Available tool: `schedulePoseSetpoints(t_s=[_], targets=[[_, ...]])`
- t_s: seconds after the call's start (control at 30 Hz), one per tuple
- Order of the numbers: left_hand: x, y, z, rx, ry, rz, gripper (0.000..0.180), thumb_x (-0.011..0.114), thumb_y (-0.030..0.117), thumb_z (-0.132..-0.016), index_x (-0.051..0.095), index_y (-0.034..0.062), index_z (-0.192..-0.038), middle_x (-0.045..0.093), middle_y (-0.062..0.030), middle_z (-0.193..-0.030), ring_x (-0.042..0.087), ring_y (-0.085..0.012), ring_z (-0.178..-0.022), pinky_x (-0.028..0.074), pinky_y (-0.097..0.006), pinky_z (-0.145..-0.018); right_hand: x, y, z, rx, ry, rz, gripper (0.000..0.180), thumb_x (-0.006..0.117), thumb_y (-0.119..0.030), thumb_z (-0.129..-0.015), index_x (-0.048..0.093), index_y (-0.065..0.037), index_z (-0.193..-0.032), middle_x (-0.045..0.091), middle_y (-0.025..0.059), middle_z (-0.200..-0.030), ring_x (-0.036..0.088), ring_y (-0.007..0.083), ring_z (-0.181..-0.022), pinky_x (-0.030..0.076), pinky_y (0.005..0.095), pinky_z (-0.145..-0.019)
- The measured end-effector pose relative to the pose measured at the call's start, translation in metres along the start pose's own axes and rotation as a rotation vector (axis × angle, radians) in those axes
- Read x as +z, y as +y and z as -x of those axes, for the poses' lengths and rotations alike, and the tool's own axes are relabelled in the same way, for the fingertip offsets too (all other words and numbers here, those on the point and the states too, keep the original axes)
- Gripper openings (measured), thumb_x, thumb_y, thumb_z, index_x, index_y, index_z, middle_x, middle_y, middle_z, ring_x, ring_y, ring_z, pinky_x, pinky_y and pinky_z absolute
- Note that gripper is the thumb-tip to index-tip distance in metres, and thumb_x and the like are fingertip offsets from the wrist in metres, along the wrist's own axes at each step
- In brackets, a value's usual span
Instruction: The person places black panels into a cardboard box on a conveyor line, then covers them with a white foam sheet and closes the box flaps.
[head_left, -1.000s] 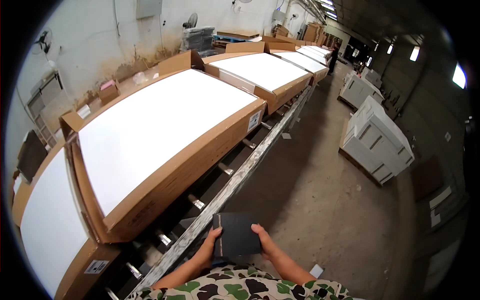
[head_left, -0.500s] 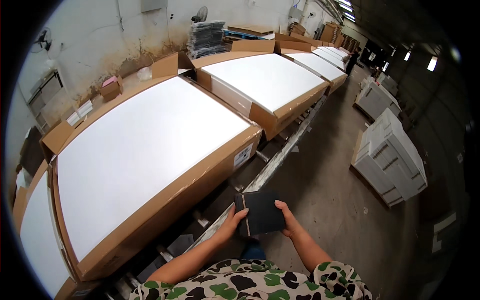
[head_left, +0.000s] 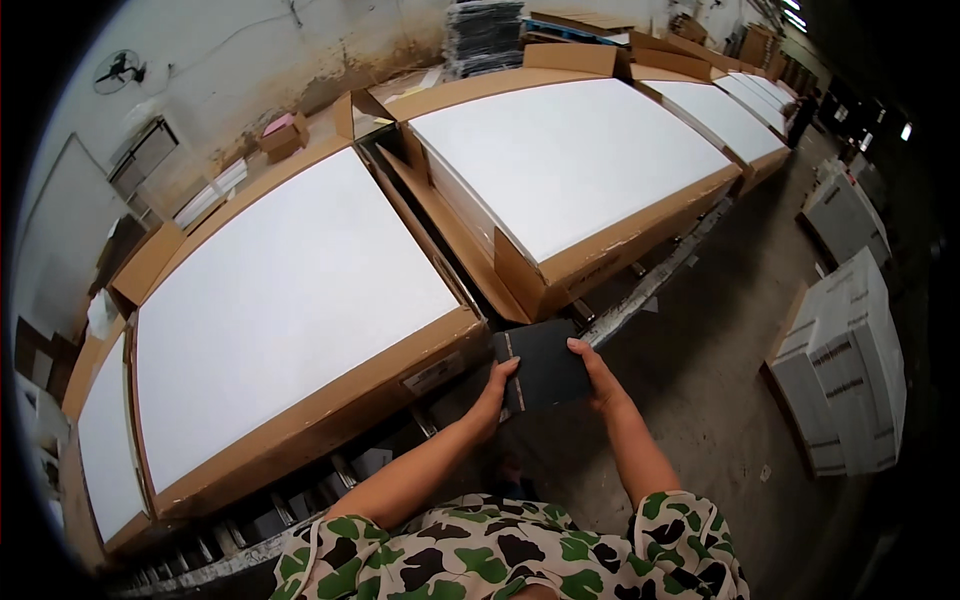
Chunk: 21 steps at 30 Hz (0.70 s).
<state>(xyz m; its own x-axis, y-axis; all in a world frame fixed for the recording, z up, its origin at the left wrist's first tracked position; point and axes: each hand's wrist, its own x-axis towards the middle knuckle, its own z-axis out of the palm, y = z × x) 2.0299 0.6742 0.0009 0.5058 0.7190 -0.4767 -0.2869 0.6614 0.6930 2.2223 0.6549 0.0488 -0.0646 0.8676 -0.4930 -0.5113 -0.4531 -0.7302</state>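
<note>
Black pad (head_left: 556,372) is in the air in front of the person's body, before the lower end of the gap between the near box (head_left: 310,440) and the next box (head_left: 640,245). Both hands are gripping it from its opposite sides: the left hand (head_left: 490,402) at the left edge, beside a light strip (head_left: 511,364), and the right hand (head_left: 602,380) at the right edge. Both thumbs lie on the upper face, while the other fingers are mostly hidden, so I cannot tell how they support it from below. Compared with one second ago, the pad stands higher in the view and the arms reach farther forward; at that time it was low, close to the shirt (head_left: 480,545). The boxes have also shifted in the view, so the person perhaps steps along the line or turns the head; I cannot tell which. For the work, this means that the pad is now nearer to the box corners, but it is not yet released. Whether it touches a box is not clear from this angle. Rollers (head_left: 344,468) show below the near box, the rail (head_left: 625,308) runs behind the pad, and a white stack (head_left: 845,370) stands well apart on the right.
</note>
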Motion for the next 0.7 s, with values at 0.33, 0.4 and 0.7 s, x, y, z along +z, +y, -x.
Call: schedulePoseSetpoints(t_s=[0.33, 0.4, 0.7], targets=[[-0.009, -0.003, 0.013, 0.168, 0.172, -0.46, 0.082, 0.055, 0.056, -0.085, 0.032, -0.0025, -0.138, 0.044, -0.0159, -0.135, 0.041, -0.0242, -0.125, 0.033, -0.033, -0.103, -0.037, -0.01, -0.05, -0.079, 0.103, 0.587, 0.06, 0.064, -0.037, -0.083, 0.049, 0.002, -0.126, 0.059, 0.0126, -0.113, 0.056, 0.0201, -0.1, 0.044, 0.0296, -0.087], [-0.016, 0.005, 0.048, 0.196, -0.003, -0.49, 0.072, 0.059, 0.042, -0.089, 0.034, -0.0053, -0.137, 0.046, -0.0179, -0.132, 0.046, -0.0226, -0.12, 0.038, -0.032, -0.099, -0.025, -0.022, -0.034, -0.36, 0.232, 0.75, 0.063, 0.069, -0.032, -0.081, 0.047, 0.005, -0.127, 0.058, 0.0154, -0.116, 0.055, 0.0211, -0.105, 0.043, 0.0304, -0.09], [-0.16, 0.089, 0.231, 1.077, 0.568, -0.88, 0.024, 0.071, 0.014, -0.079, 0.065, 0.001, -0.098, 0.066, -0.0143, -0.099, 0.063, -0.0256, -0.092, 0.05, -0.032, -0.079, 0.196, -0.008, -0.067, -0.676, -0.157, 1.096, 0.037, 0.062, -0.023, -0.087, 0.059, 0.004, -0.112, 0.065, 0.0161, -0.097, 0.062, 0.0191, -0.087, 0.048, 0.0274, -0.08]])
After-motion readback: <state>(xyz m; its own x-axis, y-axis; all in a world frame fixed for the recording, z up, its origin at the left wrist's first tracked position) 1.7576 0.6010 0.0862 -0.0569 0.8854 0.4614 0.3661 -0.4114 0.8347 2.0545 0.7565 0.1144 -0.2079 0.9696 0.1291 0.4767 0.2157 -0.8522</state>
